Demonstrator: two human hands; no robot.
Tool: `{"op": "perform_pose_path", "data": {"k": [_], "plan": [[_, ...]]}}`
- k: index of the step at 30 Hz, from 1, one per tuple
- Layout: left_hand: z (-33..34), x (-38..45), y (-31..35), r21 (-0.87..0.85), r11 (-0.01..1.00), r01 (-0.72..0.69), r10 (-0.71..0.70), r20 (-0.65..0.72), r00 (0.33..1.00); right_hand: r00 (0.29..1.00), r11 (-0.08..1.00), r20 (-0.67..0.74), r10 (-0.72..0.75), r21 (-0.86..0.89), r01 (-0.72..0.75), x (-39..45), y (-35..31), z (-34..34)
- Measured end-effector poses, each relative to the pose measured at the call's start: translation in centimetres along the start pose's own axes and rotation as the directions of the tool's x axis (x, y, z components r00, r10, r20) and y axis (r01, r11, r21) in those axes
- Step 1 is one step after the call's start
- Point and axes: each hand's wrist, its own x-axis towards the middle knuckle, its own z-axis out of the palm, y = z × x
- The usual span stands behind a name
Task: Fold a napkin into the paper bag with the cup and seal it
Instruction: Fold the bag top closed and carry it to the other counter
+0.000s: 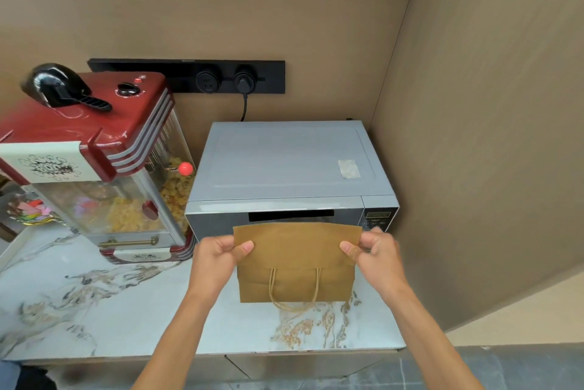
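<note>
Your left hand (pixel 221 252) and right hand (pixel 373 250) pinch the folded-over flap of the brown paper bag (pixel 295 263), standing at the microwave's (pixel 284 162) six o'clock. Light, creasable paper; keep gripping the flap's corners.

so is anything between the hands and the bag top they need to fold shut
Nothing visible is. The left hand and right hand already pinch the top flap of the paper bag at its two ends, in front of the microwave.
</note>
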Motion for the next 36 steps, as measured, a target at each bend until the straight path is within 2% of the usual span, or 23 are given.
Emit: {"op": "perform_pose_path", "data": {"k": [5, 8, 11, 16, 21, 27, 36], "plan": [[-1.8, 1.2, 6.0, -0.078, 0.988, -0.135, 0.141, 0.068, 0.988, 0.99, 0.992, 0.049, -0.129, 0.014, 0.129, 1.8, -5.9, -2.6], [-2.2, 1.9, 8.9, -0.074, 0.969, -0.234, 0.238, 0.054, 0.97, 0.978, 0.979, 0.021, -0.206, -0.004, 0.206, 2.7, -9.2, -4.2], [-2.2, 2.3, 12.1, -0.067, 0.952, -0.299, 0.301, 0.035, 0.953, 0.968, 0.966, 0.028, -0.251, 0.066, 0.249, 3.3, -11.9, -5.4], [-2.4, 2.3, 17.4, -0.135, 0.91, -0.391, 0.394, -0.003, 0.919, 0.944, 0.941, 0.032, -0.328, 0.1, 0.323, 4.0, -16.0, -6.9], [-2.2, 2.6, 22.4, -0.231, 0.854, -0.467, 0.45, -0.122, 0.885, 0.906, 0.89, -0.034, -0.422, 0.172, 0.421, 4.8, -20.5, -8.1], [-2.5, 2.6, 28.2, -0.245, 0.789, -0.563, 0.536, -0.173, 0.826, 0.864, 0.829, -0.098, -0.494, 0.249, 0.501, 5.3, -25.4, -9.5], [-2.0, 1.4, 31.6, -0.254, 0.786, -0.564, 0.538, -0.169, 0.826, 0.812, 0.763, -0.145, -0.565, 0.281, 0.582, 5.5, -27.7, -12.1]]}}
